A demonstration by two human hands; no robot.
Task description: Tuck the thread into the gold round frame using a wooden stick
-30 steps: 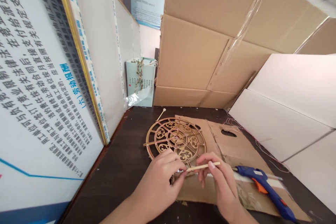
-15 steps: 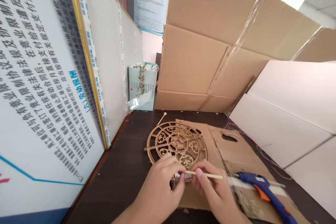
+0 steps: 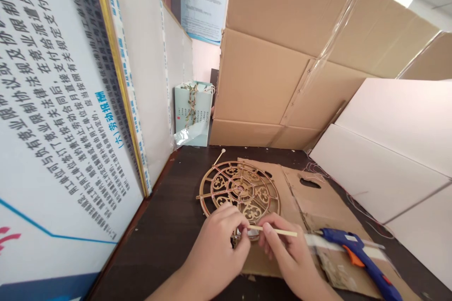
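My right hand (image 3: 287, 247) pinches a thin pale wooden stick (image 3: 287, 233) between thumb and fingers. The stick lies nearly level, its left end reaching the closed fingertips of my left hand (image 3: 222, 240). What those fingertips hold is hidden; a small dark, shiny bit shows beneath them. Just beyond both hands lies a round, openwork wooden wheel-like piece (image 3: 212, 202) with rings, spokes and scroll ornaments. My hands cover part of its near edge.
A blue glue gun (image 3: 341, 236) with an orange trigger lies at the right on a cardboard sheet (image 3: 293, 197). A pale stick with a blob (image 3: 219, 156) lies behind the wheel. Cardboard panels (image 3: 261, 75), white boxes (image 3: 388, 150) and a light-blue paper bag (image 3: 201, 108) surround the dark table (image 3: 158, 225).
The view has shifted slightly. Both hands keep nearly the same pose, and the stick has tilted a little and shows slightly less of its right end.
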